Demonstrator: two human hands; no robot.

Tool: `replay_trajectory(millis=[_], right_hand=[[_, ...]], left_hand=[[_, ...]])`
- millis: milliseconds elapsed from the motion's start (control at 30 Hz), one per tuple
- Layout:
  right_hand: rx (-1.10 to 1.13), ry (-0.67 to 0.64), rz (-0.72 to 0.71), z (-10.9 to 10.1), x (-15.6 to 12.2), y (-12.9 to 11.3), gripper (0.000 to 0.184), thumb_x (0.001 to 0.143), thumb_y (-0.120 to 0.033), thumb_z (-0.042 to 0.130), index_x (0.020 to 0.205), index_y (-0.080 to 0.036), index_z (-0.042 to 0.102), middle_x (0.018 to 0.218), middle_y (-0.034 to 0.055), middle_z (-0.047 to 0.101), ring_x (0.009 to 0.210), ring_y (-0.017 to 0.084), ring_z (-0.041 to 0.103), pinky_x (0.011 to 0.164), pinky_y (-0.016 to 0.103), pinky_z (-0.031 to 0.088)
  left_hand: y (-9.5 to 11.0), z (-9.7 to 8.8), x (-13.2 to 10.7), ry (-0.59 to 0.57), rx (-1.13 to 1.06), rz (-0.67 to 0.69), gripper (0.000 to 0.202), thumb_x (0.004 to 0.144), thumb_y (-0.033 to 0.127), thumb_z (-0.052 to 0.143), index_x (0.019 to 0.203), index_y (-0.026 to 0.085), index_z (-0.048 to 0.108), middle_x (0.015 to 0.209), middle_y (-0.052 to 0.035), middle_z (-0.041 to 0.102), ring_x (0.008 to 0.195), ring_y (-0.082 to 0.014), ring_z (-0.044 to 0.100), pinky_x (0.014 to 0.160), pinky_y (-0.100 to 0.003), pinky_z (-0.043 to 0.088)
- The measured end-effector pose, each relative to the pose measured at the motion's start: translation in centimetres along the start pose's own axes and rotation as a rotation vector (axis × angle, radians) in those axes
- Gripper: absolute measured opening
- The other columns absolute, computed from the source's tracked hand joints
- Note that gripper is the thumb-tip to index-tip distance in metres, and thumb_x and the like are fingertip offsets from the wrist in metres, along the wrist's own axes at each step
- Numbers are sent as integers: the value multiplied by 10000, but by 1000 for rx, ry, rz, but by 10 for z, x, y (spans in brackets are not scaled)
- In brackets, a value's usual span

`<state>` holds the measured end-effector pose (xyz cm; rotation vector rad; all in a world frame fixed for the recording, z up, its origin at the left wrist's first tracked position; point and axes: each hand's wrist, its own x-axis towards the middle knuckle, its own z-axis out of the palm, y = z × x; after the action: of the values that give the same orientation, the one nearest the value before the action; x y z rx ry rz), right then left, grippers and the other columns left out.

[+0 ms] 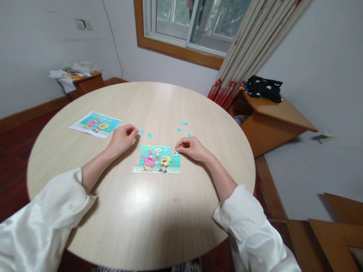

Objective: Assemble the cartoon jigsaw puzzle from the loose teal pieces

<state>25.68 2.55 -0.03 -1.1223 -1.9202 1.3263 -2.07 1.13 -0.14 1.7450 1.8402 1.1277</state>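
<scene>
A nearly whole jigsaw puzzle (154,160) with cartoon figures on a turquoise ground lies flat on the table, with gaps along its upper right edge. My right hand (193,148) is at that edge, thumb and fingers pinched on a small turquoise puzzle piece (177,153). Above the puzzle's upper left corner is my left hand (123,139), its fingertips closed at the edge of another turquoise piece (141,132). One loose piece (149,135) lies just right of that. Several more loose pieces (183,123) are scattered beyond my right hand.
A printed picture sheet (96,124) of the same scene lies on the round wooden table (136,226), left of my left hand. Behind the table are a window (195,22) and a curtain (255,37). Wooden stools (275,121) with things on them stand at both sides.
</scene>
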Motion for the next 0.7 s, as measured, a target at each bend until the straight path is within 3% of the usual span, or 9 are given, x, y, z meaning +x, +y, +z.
replay_trajectory(millis=[200, 433, 700], right_hand=[[-10, 2, 2, -1, 1, 1, 181, 663, -305, 712, 703, -138, 655, 659, 9, 633, 637, 111, 556, 643, 275, 453], [3, 93, -81, 4, 2, 0, 169, 686, -309, 681, 732, -153, 636, 726, 25, 657, 683, 124, 581, 683, 287, 470], [-10, 59, -79, 14, 4, 1, 157, 701, -309, 678, 726, -159, 640, 731, 27, 672, 668, 124, 582, 658, 278, 476]], left_hand=[[0, 0, 0, 4, 18, -8, 185, 752, 322, 490, 666, 201, 601, 645, -39, 648, 644, -197, 586, 657, -329, 447], [-2, 1, 1, 0, 18, -1, 189, 755, 333, 484, 667, 205, 591, 637, -32, 635, 645, -197, 584, 652, -327, 439], [-2, 1, 1, -7, 5, -11, 179, 757, 315, 488, 669, 202, 594, 638, -37, 641, 664, -202, 601, 667, -329, 455]])
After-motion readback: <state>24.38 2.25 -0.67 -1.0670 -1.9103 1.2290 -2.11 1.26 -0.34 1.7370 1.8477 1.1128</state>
